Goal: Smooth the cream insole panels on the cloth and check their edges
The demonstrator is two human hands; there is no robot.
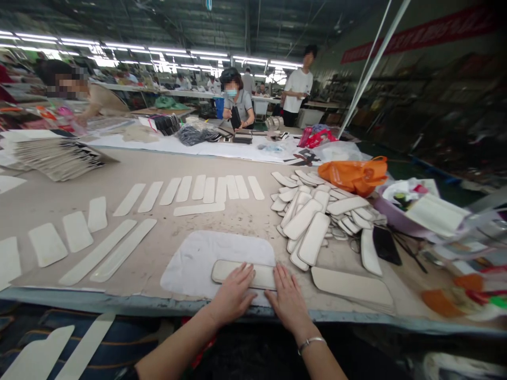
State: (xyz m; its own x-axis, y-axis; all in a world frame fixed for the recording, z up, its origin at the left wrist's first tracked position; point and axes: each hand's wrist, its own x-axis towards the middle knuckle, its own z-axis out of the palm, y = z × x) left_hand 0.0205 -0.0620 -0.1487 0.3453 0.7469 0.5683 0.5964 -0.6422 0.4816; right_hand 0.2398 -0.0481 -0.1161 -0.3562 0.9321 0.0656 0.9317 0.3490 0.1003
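Note:
A long pale panel with rounded ends and a dark edge (pixel 225 270) lies on a white cloth (pixel 190 264) near the table's front edge. My left hand (pixel 236 287) rests flat over its middle, fingers stretched out. At the panel's right end my right hand (pixel 285 293) lies flat too, with its fingers extended. Part of the panel is hidden under both hands. To the right of the cloth is a small stack of larger cream panels (pixel 350 287). Beyond that stack, a heap of similar rounded pale panels (pixel 312 221) covers the table.
Rows of pale strips (pixel 150 197) lie across the table (pixel 130 163). A fanned stack of sheets (pixel 55 153) stands at left. At right are a dark phone (pixel 387 245), an orange bag (pixel 352 174) and a purple basin (pixel 400 211). A co-worker (pixel 240 103) handles dark pieces opposite.

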